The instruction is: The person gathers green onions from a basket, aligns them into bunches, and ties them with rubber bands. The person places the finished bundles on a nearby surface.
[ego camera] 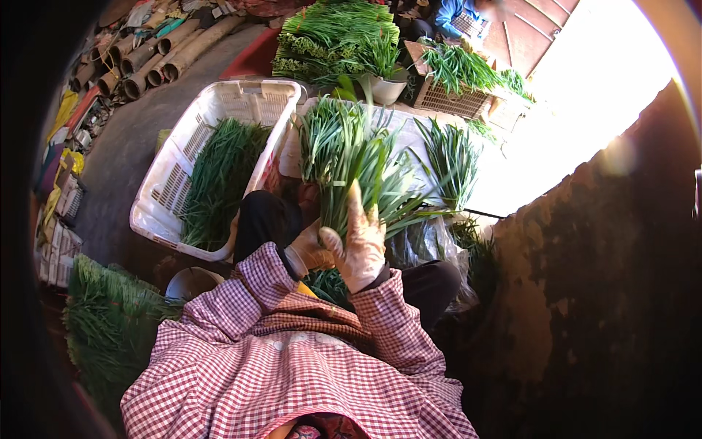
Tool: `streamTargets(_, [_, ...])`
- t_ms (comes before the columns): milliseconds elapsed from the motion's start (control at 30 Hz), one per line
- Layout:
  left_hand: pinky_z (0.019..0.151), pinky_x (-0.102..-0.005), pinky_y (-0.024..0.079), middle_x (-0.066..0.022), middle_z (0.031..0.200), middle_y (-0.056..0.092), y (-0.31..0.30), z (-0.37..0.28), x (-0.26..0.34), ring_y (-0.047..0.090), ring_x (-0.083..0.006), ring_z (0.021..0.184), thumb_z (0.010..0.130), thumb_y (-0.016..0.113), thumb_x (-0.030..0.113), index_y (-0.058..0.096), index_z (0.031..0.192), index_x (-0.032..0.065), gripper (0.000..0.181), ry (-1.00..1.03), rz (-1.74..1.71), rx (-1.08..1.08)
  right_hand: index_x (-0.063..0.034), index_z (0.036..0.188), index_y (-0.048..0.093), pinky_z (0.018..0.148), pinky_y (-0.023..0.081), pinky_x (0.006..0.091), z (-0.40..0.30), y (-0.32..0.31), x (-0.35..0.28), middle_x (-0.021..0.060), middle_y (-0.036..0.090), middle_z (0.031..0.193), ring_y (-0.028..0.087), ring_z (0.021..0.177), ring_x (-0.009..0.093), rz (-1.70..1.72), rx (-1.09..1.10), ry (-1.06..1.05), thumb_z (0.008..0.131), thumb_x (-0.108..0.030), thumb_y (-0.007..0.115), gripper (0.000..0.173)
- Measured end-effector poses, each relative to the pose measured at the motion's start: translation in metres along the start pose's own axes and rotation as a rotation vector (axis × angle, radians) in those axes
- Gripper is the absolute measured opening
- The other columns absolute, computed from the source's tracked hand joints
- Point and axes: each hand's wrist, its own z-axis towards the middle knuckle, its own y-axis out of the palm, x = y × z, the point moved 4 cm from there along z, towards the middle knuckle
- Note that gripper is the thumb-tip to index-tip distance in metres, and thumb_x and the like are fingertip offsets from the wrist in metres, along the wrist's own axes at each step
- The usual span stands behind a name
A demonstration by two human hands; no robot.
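Both my hands wear pale, stained gloves. My left hand [311, 249] is around the lower end of a bunch of long green leafy stalks [343, 203], its fingers partly hidden. Against the bunch's near right side is my right hand [359, 247], its fingers stretched upward and its thumb apart; some blades touch it. Behind the bunch more green leaves [323, 131] lie on a pale board [408, 131], with another separate bunch [452, 164] at the right. More greens show below my hands, between my knees.
A white plastic crate [164, 137] holding greens stands at the left. Beyond the board are a large stack of bundles [334, 38], a white bucket [384, 88] and a co-worker [458, 22] by a brown crate [449, 99]. Clear plastic [433, 241] lies by my right knee; a wall rises right.
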Motion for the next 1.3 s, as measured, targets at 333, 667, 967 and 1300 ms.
streamTargets(333, [0.093,-0.0339,0.039,-0.0114,0.123,0.05,-0.039,-0.066,0.036,0.05,-0.0241,0.11,0.063,0.07,0.011,0.033,0.132,0.0057,0.079,0.2,0.786,-0.057,-0.0077,0.14,0.023,0.096,0.036,0.0319,0.031,-0.052,0.136,0.0165,0.033,0.137,0.038,0.121,0.026,0.595,0.484,0.295,0.087,-0.018,0.057,0.064])
streamTargets(667, [0.048,-0.0282,0.049,-0.0115,0.076,0.059,-0.045,-0.108,0.098,0.057,-0.0171,0.055,0.061,0.065,-0.01,0.058,0.1,-0.0005,0.04,-0.093,0.083,0.195,-0.0017,0.106,0.061,0.066,0.049,0.0243,-0.022,-0.034,0.129,0.0056,0.064,0.094,0.061,0.072,0.013,1.02,-0.286,0.505,0.087,-0.017,0.059,0.025])
streamTargets(967, [0.045,-0.0265,0.047,-0.0138,0.068,0.062,-0.032,-0.077,0.085,0.059,-0.0192,0.053,0.062,0.07,-0.006,0.057,0.1,-0.0018,0.04,0.078,0.224,0.393,0.003,0.117,0.052,0.091,0.041,0.0278,-0.019,-0.003,-0.011,0.0068,0.058,0.11,0.053,0.101,0.014,1.24,-0.57,0.115,0.085,-0.001,0.057,0.032])
streamTargets(1300, [0.049,-0.0284,0.05,-0.0127,0.079,0.064,-0.023,-0.052,0.038,0.062,-0.0189,0.061,0.061,0.076,-0.004,0.054,0.112,0.0025,0.056,0.034,0.212,0.436,-0.0083,0.122,0.049,0.063,0.044,0.0173,0.027,0.038,0.03,0.0035,0.06,0.102,0.049,0.069,0.003,1.17,0.063,0.043,0.081,0.009,0.054,0.044])
